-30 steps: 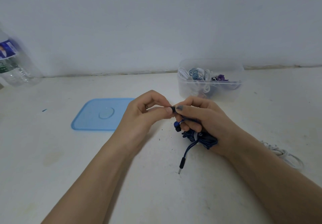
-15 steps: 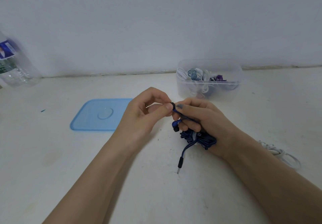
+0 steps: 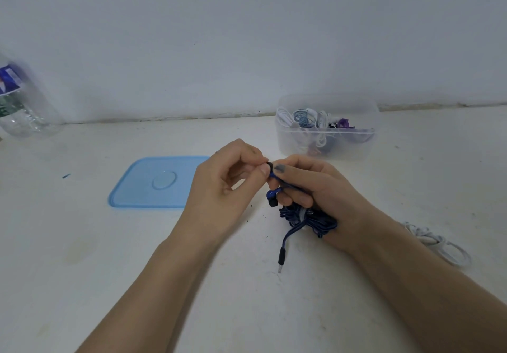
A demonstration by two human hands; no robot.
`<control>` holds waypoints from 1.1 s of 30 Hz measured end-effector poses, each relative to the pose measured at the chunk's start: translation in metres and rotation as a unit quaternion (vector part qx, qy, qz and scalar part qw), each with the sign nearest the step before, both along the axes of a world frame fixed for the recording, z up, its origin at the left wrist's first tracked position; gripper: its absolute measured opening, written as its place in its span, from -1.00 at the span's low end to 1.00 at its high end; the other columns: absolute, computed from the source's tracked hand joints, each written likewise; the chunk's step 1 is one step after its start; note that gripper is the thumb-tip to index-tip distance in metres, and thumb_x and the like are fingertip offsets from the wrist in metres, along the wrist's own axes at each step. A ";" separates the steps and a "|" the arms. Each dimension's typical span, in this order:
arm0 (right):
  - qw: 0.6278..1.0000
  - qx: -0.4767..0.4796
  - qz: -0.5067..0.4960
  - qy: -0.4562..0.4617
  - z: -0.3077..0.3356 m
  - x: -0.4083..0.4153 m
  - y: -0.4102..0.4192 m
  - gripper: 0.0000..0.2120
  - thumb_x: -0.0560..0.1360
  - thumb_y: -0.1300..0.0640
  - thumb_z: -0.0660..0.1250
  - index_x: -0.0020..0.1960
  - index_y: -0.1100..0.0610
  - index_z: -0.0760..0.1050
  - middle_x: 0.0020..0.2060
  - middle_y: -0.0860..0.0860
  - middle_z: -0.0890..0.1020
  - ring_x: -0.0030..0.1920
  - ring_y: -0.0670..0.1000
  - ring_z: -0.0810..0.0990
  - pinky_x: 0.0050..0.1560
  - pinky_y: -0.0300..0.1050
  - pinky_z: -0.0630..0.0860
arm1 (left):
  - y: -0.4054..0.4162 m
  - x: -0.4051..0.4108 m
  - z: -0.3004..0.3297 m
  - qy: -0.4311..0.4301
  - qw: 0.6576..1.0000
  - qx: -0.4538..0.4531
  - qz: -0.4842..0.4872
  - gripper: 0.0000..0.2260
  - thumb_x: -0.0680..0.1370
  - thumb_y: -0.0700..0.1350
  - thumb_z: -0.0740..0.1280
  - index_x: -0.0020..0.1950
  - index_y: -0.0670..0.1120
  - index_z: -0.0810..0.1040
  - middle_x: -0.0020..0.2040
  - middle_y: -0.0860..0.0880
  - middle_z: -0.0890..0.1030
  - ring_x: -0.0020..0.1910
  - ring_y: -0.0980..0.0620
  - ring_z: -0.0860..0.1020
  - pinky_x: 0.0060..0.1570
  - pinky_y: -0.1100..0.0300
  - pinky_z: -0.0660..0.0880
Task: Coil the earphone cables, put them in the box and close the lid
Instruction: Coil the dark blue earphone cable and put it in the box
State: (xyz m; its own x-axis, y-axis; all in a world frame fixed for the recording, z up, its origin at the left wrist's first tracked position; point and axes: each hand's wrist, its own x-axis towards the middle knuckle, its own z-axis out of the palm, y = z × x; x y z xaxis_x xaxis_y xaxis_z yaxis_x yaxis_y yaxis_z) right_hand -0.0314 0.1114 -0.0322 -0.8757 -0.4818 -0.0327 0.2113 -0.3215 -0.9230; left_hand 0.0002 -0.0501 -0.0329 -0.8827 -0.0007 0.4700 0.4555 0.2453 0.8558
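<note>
My right hand (image 3: 321, 196) grips a bundled dark blue earphone cable (image 3: 307, 219) above the table; its black plug (image 3: 281, 256) dangles down with its tip close to the surface. One blue earbud (image 3: 272, 197) pokes out below my fingers. My left hand (image 3: 227, 185) pinches the other earbud (image 3: 270, 166) between thumb and forefinger, right against my right fingertips. The clear plastic box (image 3: 326, 146) stands open behind my hands with several coiled earphones inside. Its light blue lid (image 3: 156, 183) lies flat to the left.
A white earphone cable (image 3: 436, 243) lies loosely coiled on the table to the right of my right forearm. A clear plastic bottle (image 3: 19, 100) stands at the far left by the wall. The wall runs close behind the box.
My hands have barely shifted. The left thumb and forefinger have turned slightly on the earbud, and the bundle stays in my right hand.
</note>
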 end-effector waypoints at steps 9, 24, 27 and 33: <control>1.000 0.001 0.005 0.000 -0.001 0.000 0.000 -0.84 0.59 0.29 0.25 -0.13 0.31 0.52 -0.48 0.00 0.58 -0.46 -0.03 0.33 -0.17 -0.13 0.45 | -0.001 -0.004 -0.003 0.015 1.000 -0.026 0.008 -0.88 0.55 -0.30 0.32 -0.14 -0.10 0.49 -0.08 -0.08 0.57 -0.15 -0.09 0.61 -0.07 0.18 0.53; 1.000 0.001 0.008 0.000 0.003 0.003 0.000 -0.84 0.59 0.29 0.24 -0.14 0.32 0.51 -0.51 -0.04 0.56 -0.40 0.04 0.24 -0.22 -0.19 0.48 | 0.005 0.005 0.004 -0.005 1.000 0.013 -0.024 -0.87 0.63 -0.41 0.24 -0.01 -0.20 0.43 -0.29 -0.06 0.62 -0.24 -0.18 0.64 -0.12 -0.08 0.60; 1.000 -0.002 0.005 -0.003 0.003 0.002 0.000 -0.86 0.60 0.29 0.24 -0.10 0.32 0.50 -0.53 -0.06 0.55 -0.44 -0.01 0.30 -0.19 -0.19 0.50 | 0.004 0.005 0.003 0.012 1.000 -0.009 -0.011 -0.89 0.62 -0.39 0.28 -0.05 -0.22 0.47 -0.26 -0.10 0.63 -0.25 -0.17 0.68 -0.12 -0.08 0.60; 1.000 -0.024 0.006 -0.012 0.001 0.001 0.000 -0.88 0.59 0.29 0.25 -0.06 0.33 0.51 -0.45 0.02 0.58 -0.52 -0.09 0.36 -0.26 -0.26 0.52 | 0.003 0.001 -0.003 0.049 0.998 -0.032 0.036 -0.86 0.58 -0.37 0.36 -0.10 -0.15 0.54 -0.15 -0.05 0.63 -0.16 -0.05 0.67 -0.07 0.17 0.56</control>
State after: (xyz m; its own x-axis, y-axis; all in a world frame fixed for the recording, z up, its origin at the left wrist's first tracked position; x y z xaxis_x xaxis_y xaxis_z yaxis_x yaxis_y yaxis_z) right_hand -0.0308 0.1112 -0.0310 -0.8690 -0.4938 -0.0308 0.2378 -0.3623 -0.9012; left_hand 0.0009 -0.0469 -0.0357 -0.8312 -0.0294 0.5551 0.5157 0.3319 0.7899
